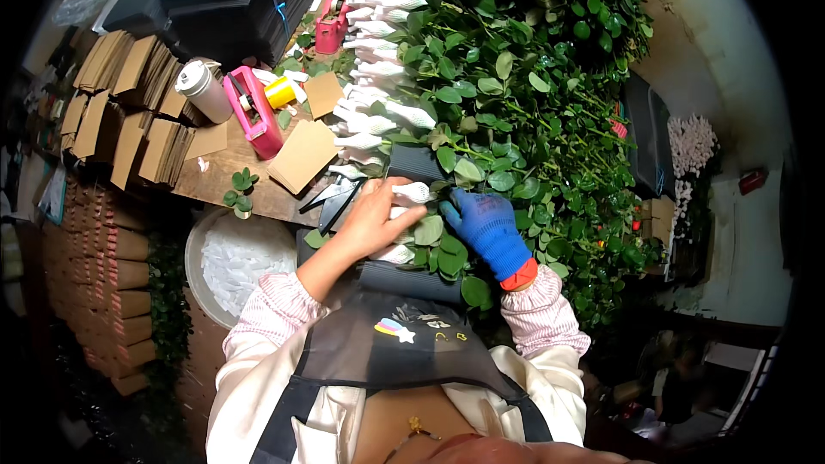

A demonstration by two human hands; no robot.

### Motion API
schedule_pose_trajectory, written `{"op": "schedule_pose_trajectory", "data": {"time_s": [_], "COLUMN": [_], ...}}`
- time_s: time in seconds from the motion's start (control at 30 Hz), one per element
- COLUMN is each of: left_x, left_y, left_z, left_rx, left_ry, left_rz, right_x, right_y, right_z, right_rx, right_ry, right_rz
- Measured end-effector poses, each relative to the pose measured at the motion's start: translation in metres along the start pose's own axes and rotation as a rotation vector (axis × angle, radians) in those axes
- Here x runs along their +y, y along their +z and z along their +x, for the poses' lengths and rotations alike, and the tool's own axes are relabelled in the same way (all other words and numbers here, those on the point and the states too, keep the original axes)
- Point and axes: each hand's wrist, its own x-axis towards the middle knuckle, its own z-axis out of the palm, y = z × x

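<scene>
My bare left hand (376, 216) reaches across the near end of a row of roses, their buds in white netting sleeves. Its thumb and forefinger lie around one netted rose (412, 193). Close by on the right, my right hand (483, 228), in a blue knitted glove with a red cuff, has its fingers curled at a leafy rose stem; the exact grip is partly hidden by leaves. Green rose leaves (451, 256) hang between the hands. Dark grey ridged sheeting (411, 282) lies under the flowers. Black-handled scissors (331, 204) rest left of my left hand.
Leafy stems (550, 146) fill the right side. On the wooden table (249, 193) are cardboard pieces (302, 157), pink tape dispensers (253, 112), a white-lidded cup (204, 90) and stacked cardboard (129, 142). A bucket (196, 262) of white pieces stands at the near left.
</scene>
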Motion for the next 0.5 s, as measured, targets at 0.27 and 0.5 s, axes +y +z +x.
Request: {"op": "schedule_pose_trajectory", "data": {"time_s": [0.27, 0.5], "left_x": [-0.015, -0.069], "left_y": [-0.009, -0.034], "left_z": [-0.002, -0.006], "left_rx": [0.296, 0.323], "left_ry": [0.022, -0.044], "left_rz": [-0.029, -0.264], "right_x": [-0.001, -0.004], "right_y": [0.021, 0.002], "right_z": [0.012, 0.012], "right_rx": [0.006, -0.101], "right_ry": [0.008, -0.002], "right_rz": [0.002, -0.026]}}
